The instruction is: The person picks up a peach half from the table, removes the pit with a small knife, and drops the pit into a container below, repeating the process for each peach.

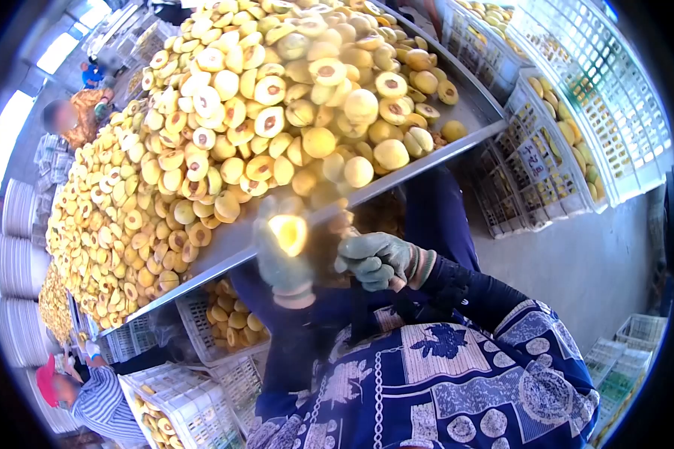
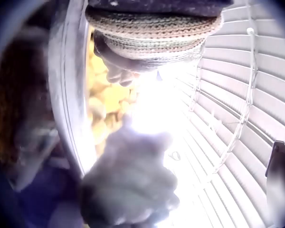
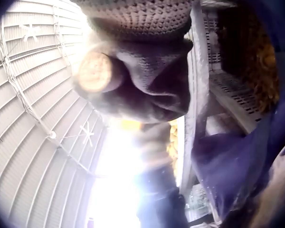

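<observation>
In a grey-green glove, the left hand (image 1: pixel 283 262) holds a brightly lit yellow fruit half (image 1: pixel 288 233); both are blurred. Just right of it, the gloved right hand (image 1: pixel 378 258) has its fingers curled round a pale handle, whose end (image 3: pixel 95 72) sticks out of the fist in the right wrist view. What the handle belongs to is unclear. In the left wrist view, the left hand (image 2: pixel 118 59) is mostly hidden below its knitted cuff, facing the blurred right hand (image 2: pixel 133 178). A large heap of halved yellow fruit (image 1: pixel 269 90) lies beyond both hands.
The metal table edge (image 1: pixel 427 156) runs just past the hands. Fruit-filled white crates (image 1: pixel 539 176) stand at the right, and another crate (image 1: pixel 191 408) stands at lower left. Two people work along the heap's left side, one in a red cap (image 1: pixel 46 382). Stacked white containers (image 1: pixel 26 266) line the far left.
</observation>
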The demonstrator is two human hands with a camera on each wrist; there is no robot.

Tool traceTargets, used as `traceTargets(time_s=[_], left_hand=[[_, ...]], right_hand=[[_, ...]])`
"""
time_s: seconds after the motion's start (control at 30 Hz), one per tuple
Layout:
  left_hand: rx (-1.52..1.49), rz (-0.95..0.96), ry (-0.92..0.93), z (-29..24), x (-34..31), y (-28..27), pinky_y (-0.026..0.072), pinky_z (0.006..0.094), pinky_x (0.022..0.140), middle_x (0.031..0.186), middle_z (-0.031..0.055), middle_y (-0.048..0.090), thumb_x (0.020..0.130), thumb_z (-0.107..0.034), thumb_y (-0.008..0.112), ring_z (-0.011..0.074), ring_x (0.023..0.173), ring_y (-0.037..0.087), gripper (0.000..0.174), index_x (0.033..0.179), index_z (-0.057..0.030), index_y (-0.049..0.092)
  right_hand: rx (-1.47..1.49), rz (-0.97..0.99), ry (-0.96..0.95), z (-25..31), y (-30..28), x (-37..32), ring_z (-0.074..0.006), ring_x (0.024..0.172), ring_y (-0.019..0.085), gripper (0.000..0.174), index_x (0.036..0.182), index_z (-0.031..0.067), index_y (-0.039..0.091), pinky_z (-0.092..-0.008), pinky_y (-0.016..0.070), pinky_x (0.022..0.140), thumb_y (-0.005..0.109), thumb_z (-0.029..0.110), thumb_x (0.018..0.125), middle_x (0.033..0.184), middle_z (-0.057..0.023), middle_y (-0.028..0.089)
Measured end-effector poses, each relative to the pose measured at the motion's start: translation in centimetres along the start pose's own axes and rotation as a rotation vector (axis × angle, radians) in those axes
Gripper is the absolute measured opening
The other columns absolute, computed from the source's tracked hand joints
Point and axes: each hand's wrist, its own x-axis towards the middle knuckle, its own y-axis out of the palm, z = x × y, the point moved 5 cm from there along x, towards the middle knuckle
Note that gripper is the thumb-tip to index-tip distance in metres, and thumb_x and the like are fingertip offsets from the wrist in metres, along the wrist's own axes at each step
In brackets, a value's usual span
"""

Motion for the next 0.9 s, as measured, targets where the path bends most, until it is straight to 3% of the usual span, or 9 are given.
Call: traceTargets(time_s=[0.07,0.1,0.17,0.3,0.43,0.47,0.77,0.83,0.9], left_hand=[[-0.226,-0.139,-0.169,0.8,0.9,-4.6,0.0531,0.0378,0.081,0.115,0.0137,0.052,0.095,-0.043,0.044,0.0259,0.093,0.058,0.050,0.124,-0.0029,0.047],[0.197,-0.214,0.107,0.5,1.1,-7.6,0.0500,0.0307,0.075,0.105,0.0166,0.060,0.083,-0.006,0.062,0.0249,0.093,0.061,0.035,0.115,0.0046,0.052],[-0.181,-0.405,-0.322,3.5,1.1,-12.8,0.0485,0.0338,0.078,0.105,0.0178,0.061,0.089,-0.026,0.058,0.0267,0.095,0.059,0.037,0.114,0.0020,0.058],[0.704,-0.204,-0.179,4.1,3.7,-16.4,0.0459,0.0385,0.084,0.112,0.0208,0.059,0.084,-0.033,0.061,0.0325,0.100,0.057,0.043,0.116,-0.0045,0.058],[1.063,-0.020,0.081,4.7,7.8,-11.6,0.0433,0.0408,0.090,0.110,0.0195,0.061,0.080,-0.034,0.061,0.0355,0.105,0.055,0.040,0.112,-0.0094,0.062],[1.221,0.139,-0.279,6.8,8.4,-11.4,0.0429,0.0405,0.091,0.111,0.0174,0.061,0.081,-0.034,0.057,0.0337,0.107,0.055,0.041,0.114,-0.0101,0.061],[1.249,0.225,-0.405,8.5,8.7,-17.0,0.0414,0.0387,0.096,0.120,0.0202,0.057,0.068,-0.046,0.071,0.0333,0.112,0.054,0.064,0.118,-0.0076,0.058],[1.278,0.366,-0.752,8.7,8.9,-16.8,0.0408,0.0386,0.097,0.124,0.0218,0.053,0.068,-0.048,0.070,0.0334,0.114,0.053,0.074,0.126,-0.0068,0.051],[1.249,0.352,-0.807,9.1,9.4,-17.2,0.0411,0.0376,0.097,0.126,0.0217,0.052,0.069,-0.048,0.070,0.0332,0.116,0.052,0.076,0.129,-0.0060,0.047]], right_hand=[[-0.003,-0.278,0.080,-0.2,-3.8,0.7,-0.0073,0.037,0.039,0.024,0.090,0.0025,0.057,-0.0223,0.0339,0.035,0.049,0.025,0.093,0.056,0.0021,0.046],[-0.063,-0.422,0.057,-0.4,-5.5,1.1,-0.0080,0.039,0.041,0.023,0.088,0.0034,0.057,-0.0232,0.0351,0.036,0.050,0.025,0.092,0.058,0.0010,0.047],[-0.216,-0.572,0.040,0.0,-6.5,1.8,-0.0093,0.040,0.042,0.023,0.087,0.0037,0.057,-0.0243,0.0363,0.037,0.052,0.026,0.090,0.059,-0.0005,0.049],[-0.553,-0.822,0.116,1.1,-5.6,2.3,-0.0148,0.043,0.048,0.026,0.086,0.0004,0.057,-0.0266,0.0394,0.037,0.061,0.025,0.080,0.063,-0.0068,0.054],[-0.741,-0.793,0.195,0.4,-5.3,2.5,-0.0180,0.046,0.052,0.026,0.084,0.0012,0.058,-0.0307,0.0431,0.039,0.061,0.027,0.079,0.066,-0.0098,0.056],[-0.756,-0.781,0.179,0.3,-5.3,2.2,-0.0179,0.045,0.052,0.026,0.083,0.0011,0.059,-0.0301,0.0439,0.040,0.061,0.027,0.079,0.064,-0.0093,0.055],[-0.743,-0.802,0.189,-0.7,-6.0,2.1,-0.0185,0.044,0.055,0.028,0.082,-0.0002,0.059,-0.0305,0.0437,0.040,0.061,0.028,0.080,0.062,-0.0103,0.057],[-0.774,-0.795,0.198,-1.2,-5.2,2.2,-0.0192,0.044,0.055,0.029,0.081,-0.0007,0.057,-0.0314,0.0441,0.041,0.059,0.028,0.081,0.063,-0.0114,0.058],[-0.772,-0.744,0.166,-1.3,-4.5,2.4,-0.0193,0.043,0.054,0.028,0.084,-0.0007,0.059,-0.0316,0.0429,0.039,0.061,0.027,0.082,0.061,-0.0104,0.056]])
